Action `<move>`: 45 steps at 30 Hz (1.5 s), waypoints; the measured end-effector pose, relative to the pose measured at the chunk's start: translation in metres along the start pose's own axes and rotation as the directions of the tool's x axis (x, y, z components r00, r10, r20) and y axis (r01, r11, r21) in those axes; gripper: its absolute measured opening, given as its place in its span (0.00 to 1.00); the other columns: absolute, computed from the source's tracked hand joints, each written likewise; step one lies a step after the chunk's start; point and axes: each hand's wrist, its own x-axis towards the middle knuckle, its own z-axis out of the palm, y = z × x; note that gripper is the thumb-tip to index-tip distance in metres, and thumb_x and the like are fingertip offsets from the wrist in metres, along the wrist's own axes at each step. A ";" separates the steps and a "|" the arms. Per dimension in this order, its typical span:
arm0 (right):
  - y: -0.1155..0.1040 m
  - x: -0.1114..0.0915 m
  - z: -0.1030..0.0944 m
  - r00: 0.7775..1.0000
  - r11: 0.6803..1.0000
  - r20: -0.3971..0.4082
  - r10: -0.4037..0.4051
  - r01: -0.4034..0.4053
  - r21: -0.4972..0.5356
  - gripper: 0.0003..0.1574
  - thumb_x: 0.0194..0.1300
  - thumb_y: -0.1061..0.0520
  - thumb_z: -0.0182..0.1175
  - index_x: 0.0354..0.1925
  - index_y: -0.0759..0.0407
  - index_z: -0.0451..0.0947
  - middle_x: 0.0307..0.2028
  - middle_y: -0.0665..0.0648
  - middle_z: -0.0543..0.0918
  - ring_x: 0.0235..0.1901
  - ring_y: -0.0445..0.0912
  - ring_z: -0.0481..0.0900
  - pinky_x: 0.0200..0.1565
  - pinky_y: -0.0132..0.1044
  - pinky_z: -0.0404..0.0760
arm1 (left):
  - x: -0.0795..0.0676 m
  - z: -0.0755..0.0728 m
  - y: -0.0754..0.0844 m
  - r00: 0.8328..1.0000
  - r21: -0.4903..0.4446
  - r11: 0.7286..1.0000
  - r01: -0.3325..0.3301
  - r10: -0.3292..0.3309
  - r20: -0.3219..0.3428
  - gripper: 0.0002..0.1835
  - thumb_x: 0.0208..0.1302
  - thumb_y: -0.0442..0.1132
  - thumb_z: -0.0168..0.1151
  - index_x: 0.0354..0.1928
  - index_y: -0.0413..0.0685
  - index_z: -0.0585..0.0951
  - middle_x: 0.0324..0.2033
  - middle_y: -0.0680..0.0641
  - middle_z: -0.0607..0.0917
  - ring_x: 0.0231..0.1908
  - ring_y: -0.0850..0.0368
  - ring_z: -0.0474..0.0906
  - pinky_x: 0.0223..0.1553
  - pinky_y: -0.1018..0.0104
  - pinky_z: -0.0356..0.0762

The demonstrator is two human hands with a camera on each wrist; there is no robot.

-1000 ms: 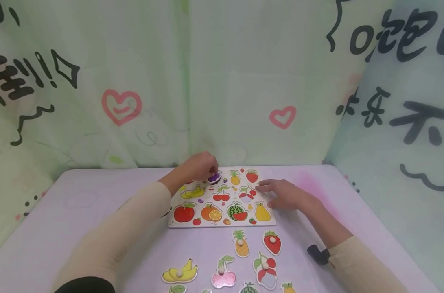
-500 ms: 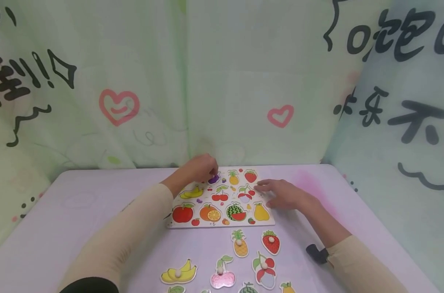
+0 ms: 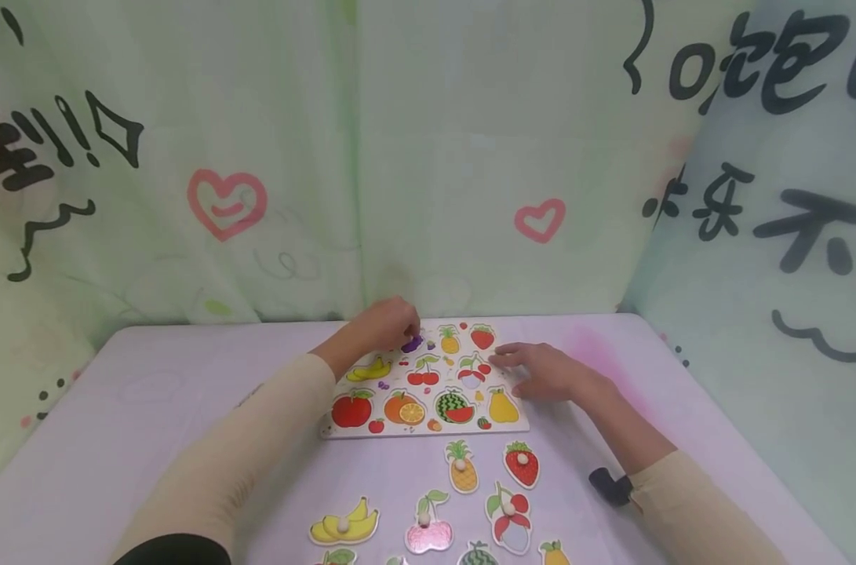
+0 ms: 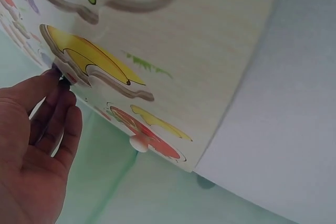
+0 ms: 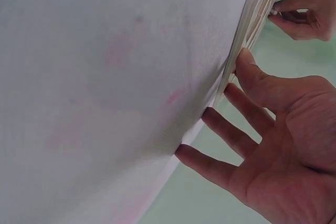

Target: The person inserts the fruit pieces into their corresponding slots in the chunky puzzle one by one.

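Note:
A white fruit puzzle board (image 3: 420, 433) lies flat near the table's far edge, printed with rows of fruit. Over its back row, my left hand (image 3: 392, 320) pinches a purple fruit puzzle piece (image 3: 413, 344) by its small knob. In the left wrist view the thumb and fingertips meet right at the board's surface, beside the banana recess (image 4: 89, 53). My right hand (image 3: 544, 370) rests at the board's right edge with fingers spread. Its thumb is on the board's edge and other fingertips touch the tabletop in the right wrist view.
Loose knobbed pieces lie in front of the board: pineapple (image 3: 462, 468), strawberry (image 3: 522, 464), bananas (image 3: 344, 524), pink cherries (image 3: 430, 536) and a red-and-white radish-like one (image 3: 510, 518). More are cut off below. A knobbed red piece (image 4: 152, 139) sits in the board's corner. Curtains (image 3: 442, 196) stand behind.
The purple piece has settled lower and flatter against the board under my left fingers. My right hand stays at the board's edge. The head view has shifted slightly.

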 end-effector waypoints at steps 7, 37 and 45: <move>0.000 0.000 -0.001 1.000 1.000 -0.001 0.016 -0.016 0.010 0.40 0.65 0.59 0.71 0.73 0.48 0.73 0.76 0.59 0.70 0.76 0.65 0.63 0.65 0.59 0.77 | -0.002 -0.002 0.002 1.000 0.006 1.000 0.008 -0.008 -0.007 0.11 0.71 0.39 0.68 0.53 0.49 0.89 0.44 0.49 0.88 0.45 0.56 0.80 0.50 0.64 0.84; -0.001 0.000 0.000 1.000 0.999 0.009 0.022 -0.022 0.027 0.40 0.65 0.59 0.72 0.73 0.48 0.74 0.76 0.60 0.69 0.75 0.66 0.63 0.60 0.55 0.82 | -0.040 0.008 0.018 0.992 0.052 0.991 -0.127 0.128 -0.016 0.15 0.68 0.40 0.71 0.55 0.55 0.88 0.48 0.50 0.88 0.47 0.57 0.81 0.49 0.66 0.82; -0.001 0.000 0.001 1.000 1.000 0.005 0.011 -0.011 0.021 0.40 0.65 0.59 0.72 0.73 0.49 0.74 0.75 0.60 0.69 0.75 0.66 0.63 0.61 0.56 0.81 | -0.063 0.015 0.033 0.987 0.001 0.987 -0.163 0.163 0.007 0.14 0.67 0.42 0.72 0.54 0.55 0.89 0.44 0.53 0.88 0.44 0.60 0.79 0.39 0.73 0.80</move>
